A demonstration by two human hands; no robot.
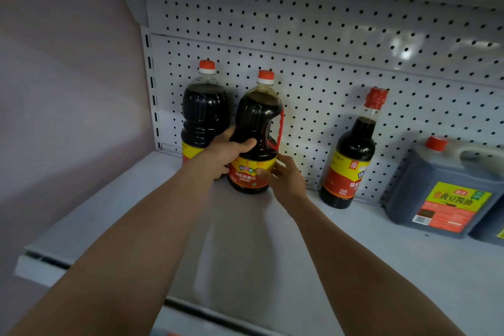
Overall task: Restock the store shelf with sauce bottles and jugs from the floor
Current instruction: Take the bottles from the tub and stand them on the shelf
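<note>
On the pale grey metal shelf, near its back, stands a dark sauce jug with a red cap, red side handle and red-and-yellow label, tilted a little to the right. The left hand wraps its fingers around the jug's middle from the left, while the right hand pinches the label low on the right side. Just beside it on the left, touching or nearly so, stands a second dark red-capped jug against the white perforated back panel. To the right, apart, a slimmer dark glass bottle with a red foil neck stands upright, and farther right a squarish dark jug with a green-and-red label.
</note>
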